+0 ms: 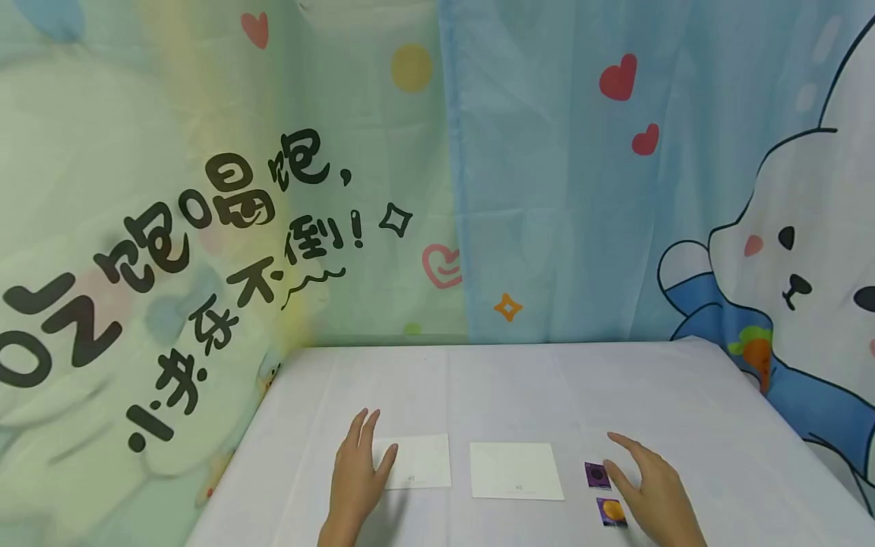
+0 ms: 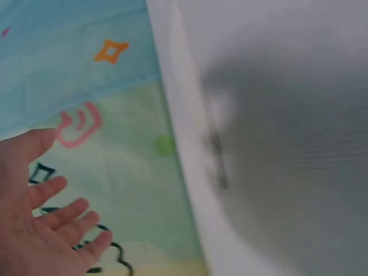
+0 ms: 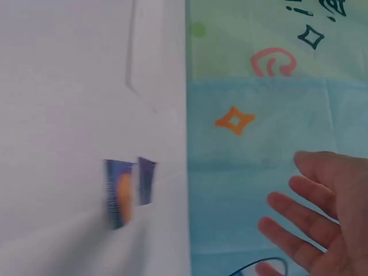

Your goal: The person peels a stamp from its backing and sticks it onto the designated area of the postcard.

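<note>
Over the near edge of the left white sheet [image 1: 422,462] hovers my left hand [image 1: 357,475], fingers spread and holding nothing. A second white sheet [image 1: 516,471] lies to its right, with a tiny dark mark near its lower edge. My right hand [image 1: 654,494] is beside two small cards, its fingers loosely extended with nothing between them. The farther card [image 1: 596,475] is dark purple with a round dark figure. The nearer card [image 1: 611,512] shows an orange ball on purple. In the right wrist view both cards [image 3: 118,192] look blurred, apart from the right hand [image 3: 316,213].
A white cloth covers the table [image 1: 519,387]. Behind it hangs a printed curtain [image 1: 547,190] with hearts, large dark lettering at left and a white cartoon bear [image 1: 786,228] at right. The table's far edge meets the curtain.
</note>
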A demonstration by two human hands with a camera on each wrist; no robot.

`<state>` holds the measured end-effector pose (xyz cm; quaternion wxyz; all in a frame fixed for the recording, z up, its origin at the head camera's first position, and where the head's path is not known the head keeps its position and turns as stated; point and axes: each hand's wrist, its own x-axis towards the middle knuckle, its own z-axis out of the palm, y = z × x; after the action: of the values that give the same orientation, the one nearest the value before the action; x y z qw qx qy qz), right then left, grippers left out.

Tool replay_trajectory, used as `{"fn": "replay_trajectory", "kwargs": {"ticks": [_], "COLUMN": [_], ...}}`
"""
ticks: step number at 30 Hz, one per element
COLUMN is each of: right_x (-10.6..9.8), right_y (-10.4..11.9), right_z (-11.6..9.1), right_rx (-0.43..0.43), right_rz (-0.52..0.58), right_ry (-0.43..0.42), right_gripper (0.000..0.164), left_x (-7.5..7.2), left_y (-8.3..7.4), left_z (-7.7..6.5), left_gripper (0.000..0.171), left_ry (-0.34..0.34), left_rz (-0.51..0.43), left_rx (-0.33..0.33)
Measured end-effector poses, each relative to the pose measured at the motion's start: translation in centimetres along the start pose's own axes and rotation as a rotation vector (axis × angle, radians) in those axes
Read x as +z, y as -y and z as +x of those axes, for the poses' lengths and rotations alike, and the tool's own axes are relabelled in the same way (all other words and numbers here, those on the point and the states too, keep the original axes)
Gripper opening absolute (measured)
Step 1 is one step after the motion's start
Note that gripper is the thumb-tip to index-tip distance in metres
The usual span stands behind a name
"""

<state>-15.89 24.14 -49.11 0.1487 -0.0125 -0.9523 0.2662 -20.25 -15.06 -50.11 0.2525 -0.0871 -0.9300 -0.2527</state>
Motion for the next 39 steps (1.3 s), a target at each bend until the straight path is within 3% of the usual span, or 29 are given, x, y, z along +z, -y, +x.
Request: {"fn": "replay_trajectory", "kwargs": {"ticks": [3, 6, 10, 13, 21, 29, 39], "right_x": [0.7, 1.3, 1.8, 2.5, 5.2, 5.4, 5.1], "right_y": [-1.0, -2.0, -3.7, -5.1, -7.8, -8.0, -7.8], "right_z": [-1.3, -2.2, -2.3, -2.2, -3.4, -2.9, -2.6], "right_rx": [0.066, 0.176, 0.312, 0.365, 0.287, 0.261, 0.232], "right_rz": [0.035, 0.064, 0.104, 0.114, 0.082, 0.093, 0.095], "right_ry": [-0.043, -0.016, 0.146, 0.264, 0.361, 0.443, 0.441], "right_gripper": [0.037, 0.036, 0.049, 0.062, 0.077, 0.08, 0.073], "left_x": [1.0, 1.7, 2.4, 2.8, 4.0, 4.6, 4.8], "left_y": [1.3, 2.4, 3.7, 4.7, 6.4, 7.2, 6.4], "left_z": [-1.2, -2.0, -2.5, -2.7, -3.9, -4.4, -4.2], "left_gripper": [0.059, 0.058, 0.058, 0.058, 0.062, 0.059, 0.059], "left_ry": [0.016, 0.037, 0.064, 0.108, 0.245, 0.234, 0.291], "left_rz": [-0.084, -0.154, -0.212, -0.23, -0.24, -0.078, 0.082], "left_rx": [-0.014, -0.022, -0.006, 0.006, -0.039, -0.047, -0.075]}}
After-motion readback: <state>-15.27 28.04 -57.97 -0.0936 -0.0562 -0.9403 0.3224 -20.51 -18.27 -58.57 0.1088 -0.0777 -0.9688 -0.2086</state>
